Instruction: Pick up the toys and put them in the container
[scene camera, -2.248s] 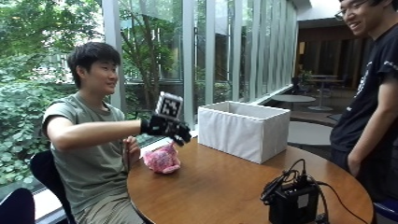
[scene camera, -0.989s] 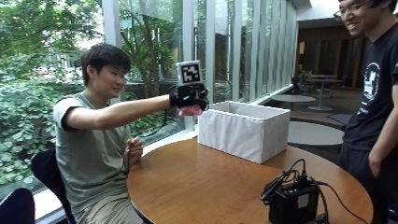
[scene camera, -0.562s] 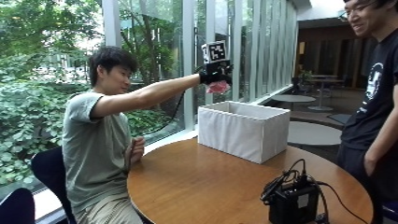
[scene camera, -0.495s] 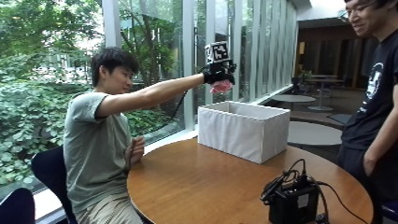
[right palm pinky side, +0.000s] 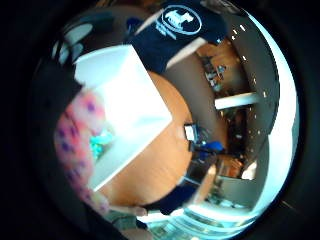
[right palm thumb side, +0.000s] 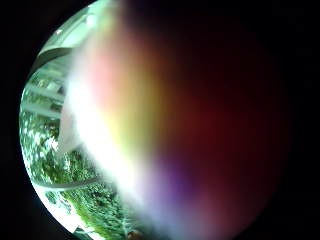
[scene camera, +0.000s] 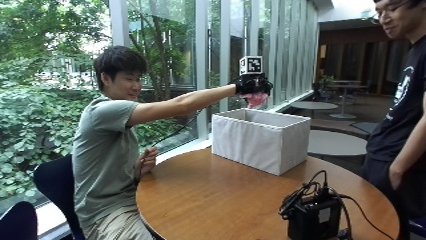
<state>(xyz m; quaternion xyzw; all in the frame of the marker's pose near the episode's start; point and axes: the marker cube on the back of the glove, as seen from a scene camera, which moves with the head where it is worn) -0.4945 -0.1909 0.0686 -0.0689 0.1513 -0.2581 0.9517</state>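
The gloved right hand (scene camera: 253, 85) has carried the fuzzy pink toy (scene camera: 256, 99) above the boxy white container (scene camera: 259, 140).

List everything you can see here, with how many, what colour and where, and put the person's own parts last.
Toy: one, pink with purple spots, held in the air above the container.
Container: one, white fabric box, open top, on the table's far side.
Table: one, round, brown wood.
Black device: one, with cables, at the table's near edge.
Chair: one, dark blue, under the seated person.
Right hand: one, black glove, arm outstretched, grips the toy.
Bare hand: one, at the table's edge.
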